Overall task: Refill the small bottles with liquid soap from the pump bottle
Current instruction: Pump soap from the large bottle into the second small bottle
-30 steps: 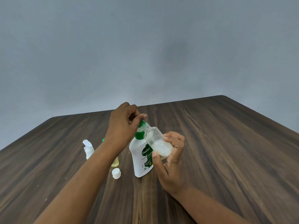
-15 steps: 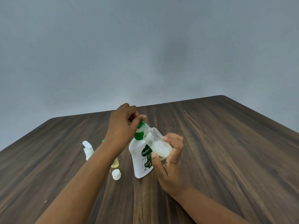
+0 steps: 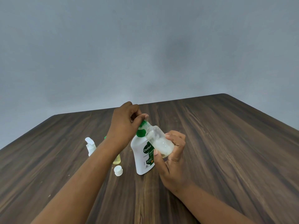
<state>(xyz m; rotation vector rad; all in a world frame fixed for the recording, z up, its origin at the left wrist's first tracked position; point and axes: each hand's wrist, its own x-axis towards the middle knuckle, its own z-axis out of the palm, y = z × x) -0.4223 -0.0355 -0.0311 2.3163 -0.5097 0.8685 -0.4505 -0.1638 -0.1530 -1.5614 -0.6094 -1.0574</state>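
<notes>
The left hand (image 3: 124, 125) curls round the green head of the pump bottle (image 3: 142, 157), upright mid-desk (image 3: 226, 143), while the right hand (image 3: 173, 162) grips a tilted clear bottle (image 3: 160, 143), part-filled with white soap, mouth at the nozzle, a cap (image 3: 118, 170) lying nearby.

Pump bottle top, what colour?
Green: the pump top sits on the white pump bottle. The head view shows it best.

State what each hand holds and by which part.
Left hand grips the pump bottle by its green pump head; right hand holds the small clear bottle round its lower body.
</notes>
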